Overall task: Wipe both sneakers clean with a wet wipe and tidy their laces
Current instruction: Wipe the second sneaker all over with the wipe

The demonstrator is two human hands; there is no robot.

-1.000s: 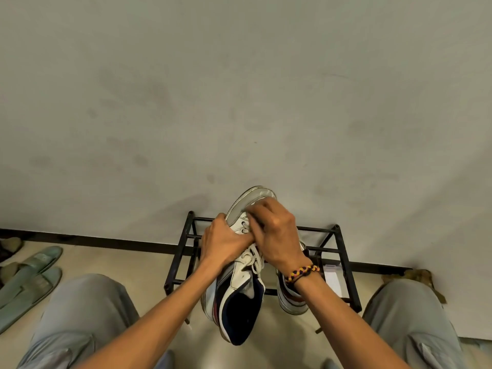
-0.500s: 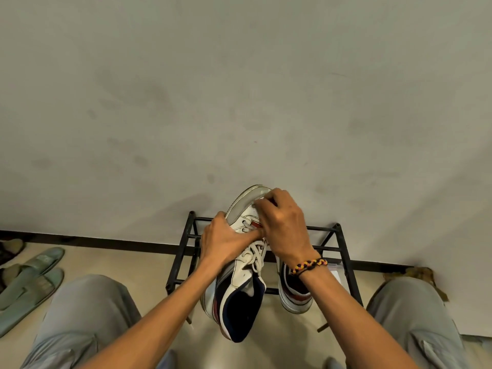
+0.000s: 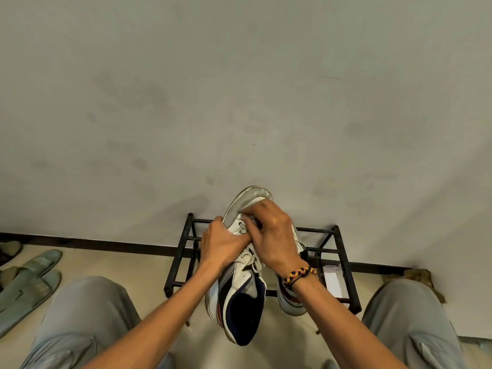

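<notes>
Sneaker [image 3: 241, 278] is up in the air between the person's knees, toe toward the wall. Left hand [image 3: 222, 242] grips its side, fingers wrapped around. Right hand [image 3: 274, 237] curls over the laces [image 3: 249, 258] near the toe, pinching something, can't tell what. Other sneaker [image 3: 291, 302] sits on the black rack [image 3: 183, 251] behind.

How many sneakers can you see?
2. One sneaker is held up in both hands, toe pointing at the wall. The other sneaker sits on the black rack behind the right wrist, mostly hidden.
</notes>
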